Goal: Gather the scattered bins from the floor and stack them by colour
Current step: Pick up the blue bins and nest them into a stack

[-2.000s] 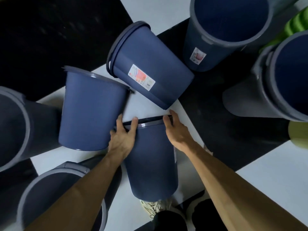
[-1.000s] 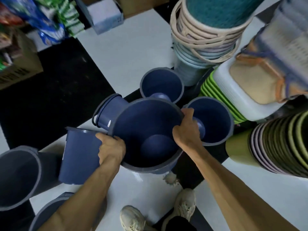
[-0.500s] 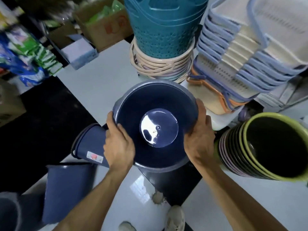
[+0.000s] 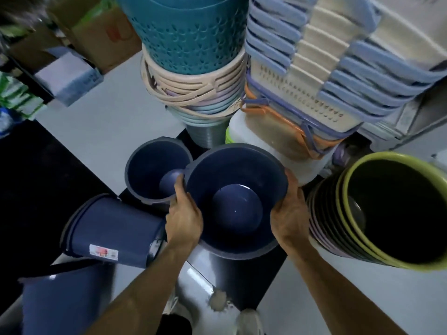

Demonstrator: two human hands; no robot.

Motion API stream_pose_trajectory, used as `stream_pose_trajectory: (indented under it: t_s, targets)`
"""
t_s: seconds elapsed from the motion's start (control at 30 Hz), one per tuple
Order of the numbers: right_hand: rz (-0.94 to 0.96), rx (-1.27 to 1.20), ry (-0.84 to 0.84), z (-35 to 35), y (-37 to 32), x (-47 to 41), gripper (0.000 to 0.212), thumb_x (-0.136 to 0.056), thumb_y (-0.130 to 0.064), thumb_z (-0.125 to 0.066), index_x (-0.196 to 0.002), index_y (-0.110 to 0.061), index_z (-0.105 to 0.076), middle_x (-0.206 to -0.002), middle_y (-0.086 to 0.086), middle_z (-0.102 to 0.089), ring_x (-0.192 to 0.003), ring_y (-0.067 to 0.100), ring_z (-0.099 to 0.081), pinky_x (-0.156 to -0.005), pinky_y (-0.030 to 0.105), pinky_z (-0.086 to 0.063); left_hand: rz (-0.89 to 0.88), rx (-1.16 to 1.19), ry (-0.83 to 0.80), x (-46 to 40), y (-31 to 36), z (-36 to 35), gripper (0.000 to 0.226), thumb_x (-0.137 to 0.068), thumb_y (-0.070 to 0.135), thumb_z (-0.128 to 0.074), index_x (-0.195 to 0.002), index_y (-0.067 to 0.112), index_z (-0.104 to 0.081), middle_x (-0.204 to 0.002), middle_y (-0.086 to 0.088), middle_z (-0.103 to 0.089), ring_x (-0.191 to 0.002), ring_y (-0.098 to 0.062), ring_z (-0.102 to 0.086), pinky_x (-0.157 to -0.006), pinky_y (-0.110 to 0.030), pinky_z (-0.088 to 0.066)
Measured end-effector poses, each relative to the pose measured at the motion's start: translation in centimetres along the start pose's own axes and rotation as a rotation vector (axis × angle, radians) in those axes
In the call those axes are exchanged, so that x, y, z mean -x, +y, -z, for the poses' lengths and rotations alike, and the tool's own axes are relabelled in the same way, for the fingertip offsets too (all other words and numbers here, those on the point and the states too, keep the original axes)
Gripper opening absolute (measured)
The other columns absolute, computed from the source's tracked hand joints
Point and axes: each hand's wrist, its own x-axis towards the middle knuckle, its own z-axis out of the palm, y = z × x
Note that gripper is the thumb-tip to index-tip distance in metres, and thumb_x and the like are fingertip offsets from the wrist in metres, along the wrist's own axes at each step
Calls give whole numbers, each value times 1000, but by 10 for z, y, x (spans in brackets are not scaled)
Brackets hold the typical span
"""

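Since half a second ago the held navy bin [image 4: 235, 206] has dropped lower, from in front of the basket stacks to just beside the upright navy bin [image 4: 154, 176], rims touching or nearly so. Both hands grip it at the rim: left hand [image 4: 185, 220] with thumb hooked inside and fingers round the outside, right hand [image 4: 289, 210] curled on the opposite edge. Judgement: it is being carried mouth-up to a blue stack; whether it goes into the upright bin or into one beneath it, hidden by its own body, I cannot tell. Count of navy bins in view: four — one held, one upright, one on its side with a label [image 4: 113, 234], one lying at bottom left [image 4: 60, 303]. So at least two remain on the floor to gather. Other stock: one nested stack of green-rimmed bins [image 4: 348, 213], one teal basket stack [image 4: 188, 32], one stack of cream-and-blue baskets [image 4: 314, 68].
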Motion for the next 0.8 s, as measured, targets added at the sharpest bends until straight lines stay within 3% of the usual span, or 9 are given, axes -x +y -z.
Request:
stream_pose_trajectory:
  t_s: [0.1,0.17,0.27,0.37,0.43,0.53,0.8]
  targets:
    - [-87,58,-145,-31,23,-7,76,-88,-6,-57,-153,-22,-21,-133,17,-50,-103,36,-58,-77,31,-43,45,-52,-165,-22,-16,-25,69,-99,19,-38,-154,40,-2,-139,-24,-44,-114,-50,-52,-94,-53,-42]
    - [-133,126,-278,-55,39,-8,84,-87,-14,-57,-155,-22,-8,-140,20,-44,-109,39,-55,-83,36,-46,85,-120,-298,-35,-30,-40,74,-99,28,-44,-155,36,4,-150,-23,-29,-121,-49,-48,-100,-52,-42]
    - [-292,314,-507,-79,51,-13,98,-86,-31,-55,-150,-31,20,-160,15,-7,-140,43,-25,-108,55,-32,84,-360,-496,-56,-47,-51,82,-97,44,-44,-154,34,15,-163,-11,-3,-135,-43,-38,-108,-53,-34]
    - [-354,536,-591,-84,38,-21,96,-90,-44,-50,-150,-25,22,-162,8,13,-147,40,0,-116,56,-13,27,-566,-610,-79,-48,-45,81,-96,52,-41,-154,35,12,-165,-1,2,-143,-40,-25,-111,-55,-25]
    - [-278,620,-552,-89,19,-23,88,-92,-48,-45,-153,-20,13,-162,6,16,-147,38,7,-118,54,-9,-67,-641,-599,-90,-47,-35,74,-94,54,-39,-155,34,-3,-163,-1,-7,-140,-40,-29,-109,-54,-29]
    - [-95,548,-495,-108,-22,-20,78,-95,-46,-39,-155,-16,1,-163,7,8,-149,34,3,-120,48,-8,-204,-645,-481,-105,-52,-16,60,-95,51,-39,-149,30,-23,-154,-2,-25,-130,-35,-40,-103,-51,-37]
    - [78,339,-415,-197,-110,-34,64,-96,-36,-42,-153,-14,-22,-158,17,-22,-147,34,-16,-118,44,-17,-260,-662,-366,-188,-100,39,68,-95,47,-42,-154,30,-13,-164,-3,-5,-147,-36,-14,-113,-51,-23]
